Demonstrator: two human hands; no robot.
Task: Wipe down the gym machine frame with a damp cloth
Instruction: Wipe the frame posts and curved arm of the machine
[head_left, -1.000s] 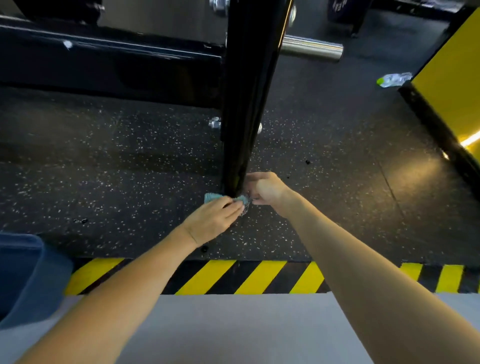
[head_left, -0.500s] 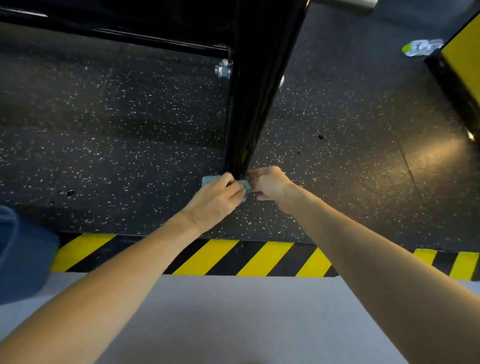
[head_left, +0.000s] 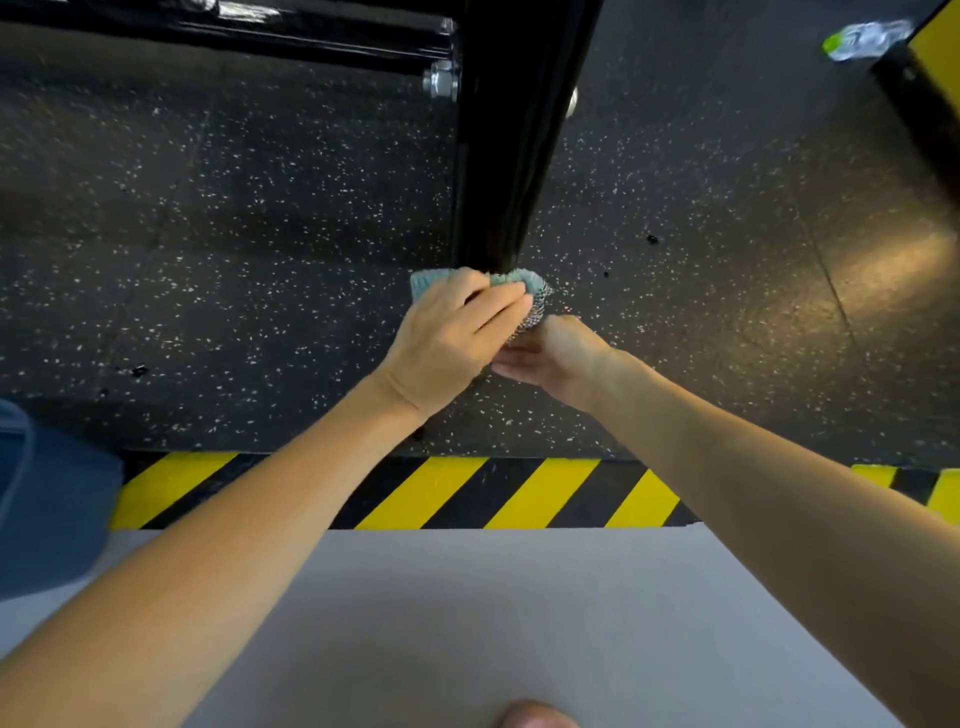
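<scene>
A glossy black upright post (head_left: 511, 156) of the gym machine frame runs down to the speckled rubber floor, joined at the top left by a black crossbar (head_left: 234, 28) with a silver bolt (head_left: 440, 80). A light blue cloth (head_left: 519, 283) with a mesh side sits at the foot of the post. My left hand (head_left: 452, 338) lies over the cloth with its fingers curled round it. My right hand (head_left: 550, 353) is just below and right of it, partly tucked under the left hand, touching the cloth's lower edge; its grip is hidden.
A yellow and black hazard stripe (head_left: 519, 491) edges the rubber floor, with a grey floor (head_left: 467, 623) nearer me. A crumpled plastic bottle (head_left: 862, 36) lies at the top right beside a yellow panel (head_left: 940, 41). Blue fabric (head_left: 47, 499) shows at the left edge.
The camera has tilted down and closer. My right hand slid from the right side of the post's foot to under my left hand. The cloth stays at the post's base.
</scene>
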